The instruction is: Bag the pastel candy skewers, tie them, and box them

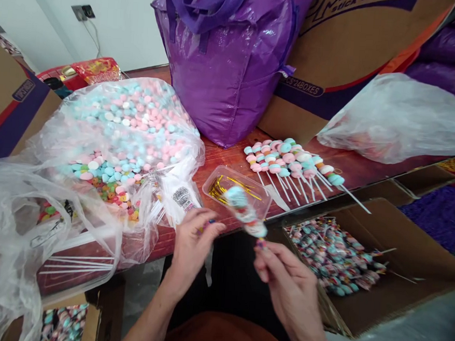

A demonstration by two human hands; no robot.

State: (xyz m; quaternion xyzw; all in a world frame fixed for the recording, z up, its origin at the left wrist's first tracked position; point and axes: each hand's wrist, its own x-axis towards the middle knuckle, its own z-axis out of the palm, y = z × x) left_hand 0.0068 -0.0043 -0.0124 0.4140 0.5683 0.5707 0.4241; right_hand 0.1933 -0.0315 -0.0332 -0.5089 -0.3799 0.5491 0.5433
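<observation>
My right hand (288, 281) is closed around the lower end of a candy stick (246, 213), a stack of blue, white and orange candies tilted up to the left and blurred by motion. Thumb and fingers of my left hand (194, 246) are pinched together just left of it; whatever they hold, if anything, is hidden. Behind the held candy, a clear plastic tray (262, 206) contains gold twist ties (221, 183). To its right, several candy sticks (291, 157) lie on the red table (216, 159) with their white sticks toward me.
At left, a large clear bag (183, 136) holds loose pastel candies, with white sticks (78, 266) in front. A purple bag (226, 72) stands behind. Right of my hands, a cardboard box (413, 246) contains many wrapped candy sticks (334, 250). Another candy-filled box (91, 319) sits lower left.
</observation>
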